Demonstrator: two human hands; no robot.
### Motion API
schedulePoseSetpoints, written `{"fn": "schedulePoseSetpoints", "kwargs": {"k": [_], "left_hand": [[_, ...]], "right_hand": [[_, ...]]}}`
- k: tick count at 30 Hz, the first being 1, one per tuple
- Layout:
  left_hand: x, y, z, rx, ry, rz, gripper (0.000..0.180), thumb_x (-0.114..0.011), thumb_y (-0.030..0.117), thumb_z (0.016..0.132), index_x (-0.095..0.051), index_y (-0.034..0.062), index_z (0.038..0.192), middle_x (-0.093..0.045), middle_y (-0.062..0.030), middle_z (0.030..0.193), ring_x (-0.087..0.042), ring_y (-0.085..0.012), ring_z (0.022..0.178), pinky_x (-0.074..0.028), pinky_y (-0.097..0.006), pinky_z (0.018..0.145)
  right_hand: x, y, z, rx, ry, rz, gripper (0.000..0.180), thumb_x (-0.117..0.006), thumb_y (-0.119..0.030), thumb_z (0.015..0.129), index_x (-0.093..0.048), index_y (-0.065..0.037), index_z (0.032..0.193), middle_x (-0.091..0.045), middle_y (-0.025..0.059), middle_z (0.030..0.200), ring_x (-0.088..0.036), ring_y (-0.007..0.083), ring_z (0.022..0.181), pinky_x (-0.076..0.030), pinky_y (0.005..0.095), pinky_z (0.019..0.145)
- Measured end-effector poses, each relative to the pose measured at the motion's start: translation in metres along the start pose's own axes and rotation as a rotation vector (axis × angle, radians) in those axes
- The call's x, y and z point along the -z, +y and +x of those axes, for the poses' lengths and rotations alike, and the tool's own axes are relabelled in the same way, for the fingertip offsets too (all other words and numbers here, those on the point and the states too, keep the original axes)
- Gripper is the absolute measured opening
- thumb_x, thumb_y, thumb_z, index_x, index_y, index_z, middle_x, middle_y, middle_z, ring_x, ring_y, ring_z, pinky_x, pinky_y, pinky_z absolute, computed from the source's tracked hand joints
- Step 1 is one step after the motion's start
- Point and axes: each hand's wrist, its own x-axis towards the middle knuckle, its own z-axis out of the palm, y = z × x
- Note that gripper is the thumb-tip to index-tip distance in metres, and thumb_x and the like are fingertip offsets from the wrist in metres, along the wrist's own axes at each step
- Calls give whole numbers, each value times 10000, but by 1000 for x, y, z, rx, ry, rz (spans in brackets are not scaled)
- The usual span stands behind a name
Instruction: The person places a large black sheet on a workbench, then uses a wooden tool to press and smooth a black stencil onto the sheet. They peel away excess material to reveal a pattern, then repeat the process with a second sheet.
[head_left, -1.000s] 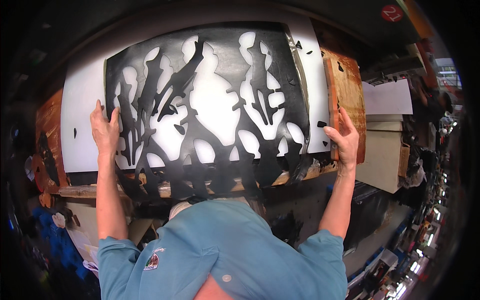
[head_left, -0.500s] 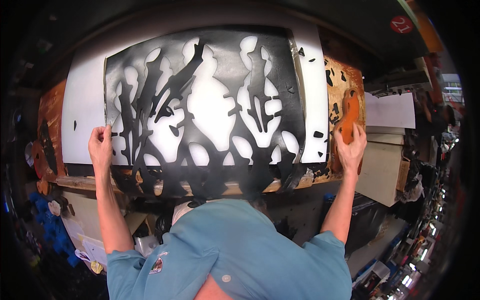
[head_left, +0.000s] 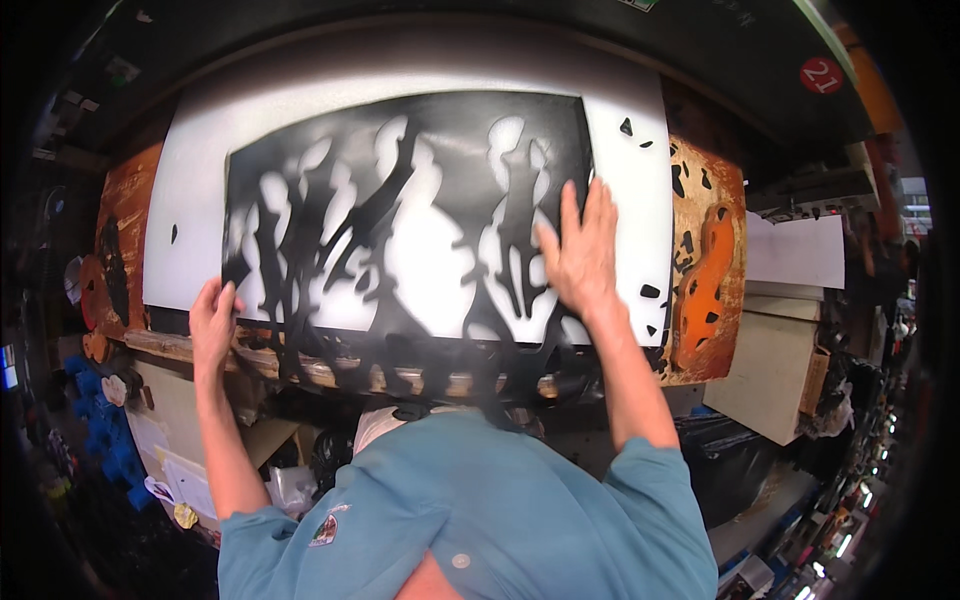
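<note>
Left fingers point(head_left: 205, 295) curled in, thumb close to index, at the left edge of the black sheet point(head_left: 470, 115); contact is blurred, can't tell if the sheet is actually pinched. That left hand point(head_left: 211, 325) is over the near-left part of the white board point(head_left: 195, 220). Sheet lies on the board, full of cut-out holes; its near strands run past the board's near edge, over the wooden bench edge point(head_left: 175, 346), smeared by blur, lower ends hard to separate from the dark below. Right hand point(head_left: 585, 260) is over the board's right half, palm down, fingers extended and slightly spread, gripping nothing; it covers part of the sheet's right edge. Black scraps point(head_left: 650, 291) on the board's right strip, more on the brown surface point(head_left: 727, 190) just right of the board. Orange block point(head_left: 700, 295), wavy outline, dark spots, lies there too, apart from both hands. Containers: blue stuff point(head_left: 110, 430) low left of the board might be crates, form and contents unreadable; clear plastic bag point(head_left: 293, 487) below the board's near-left side, contents unclear; beige box point(head_left: 760, 365) right of the board, inside hidden. Clutter farther right of the board fades into the dark rim.
</note>
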Motion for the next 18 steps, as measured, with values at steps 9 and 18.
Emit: {"fn": "schedulePoseSetpoints", "kwargs": {"k": [9, 18], "left_hand": [[69, -63, -104, 412, -234, -346, 137, -600, 228, 1113, -633, 96, 1128, -690, -40, 874, -591, -114, 560, -496, -243, 504], [50, -58, -115, 388, -168, -381, 299, -616, 367, 1112, -685, 80, 1065, -720, -33, 978, -693, -127, 885, -594, -310, 815]], "right_hand": [[69, -53, -100, 168, -65, 405, 421, -737, -165, 923, -699, 89, 1255, -656, 314, 1362, -597, 487, 1295, -437, 571, 1152], [10, 131, 116, -37, -140, -125, 676, -393, -463, 1136, -343, -48, 1667, -259, 180, 1763, -184, 318, 1651, -107, 461, 1358]]}}
